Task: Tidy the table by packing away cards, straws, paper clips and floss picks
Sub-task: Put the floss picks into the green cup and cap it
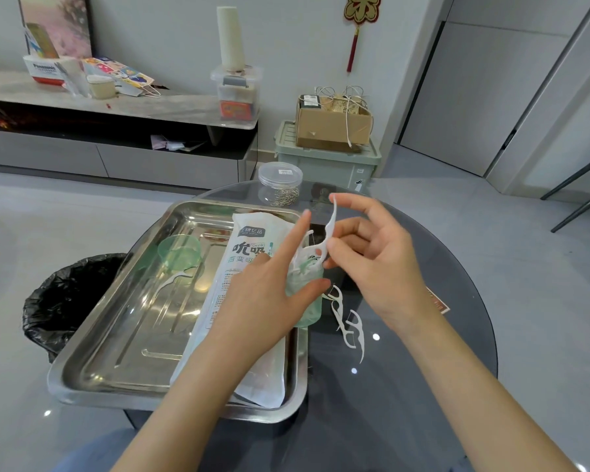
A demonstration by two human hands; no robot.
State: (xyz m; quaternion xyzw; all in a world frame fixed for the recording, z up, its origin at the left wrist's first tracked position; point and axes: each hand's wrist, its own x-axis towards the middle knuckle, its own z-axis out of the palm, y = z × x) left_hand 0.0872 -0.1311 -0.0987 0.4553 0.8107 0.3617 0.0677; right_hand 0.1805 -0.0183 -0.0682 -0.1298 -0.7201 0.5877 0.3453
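Observation:
My right hand [372, 257] pinches a white floss pick [329, 229] just above the mouth of a pale green clear cup [304, 301] with several picks in it. My left hand [266, 287] holds that cup, thumb round its front and index finger stretched straight. The cup stands at the right rim of a steel tray [116, 352]. Loose floss picks [349, 325] lie on the dark glass table [423, 403] to the cup's right. One more pick [169, 282] lies in the tray beside a green lid [179, 252]. A white straw bag [242, 267] lies in the tray.
A clear round jar of paper clips [280, 183] stands at the table's far edge. A bin with a black liner [58, 301] sits on the floor left of the tray. Behind are a green crate [327, 158] with a cardboard box and a low cabinet.

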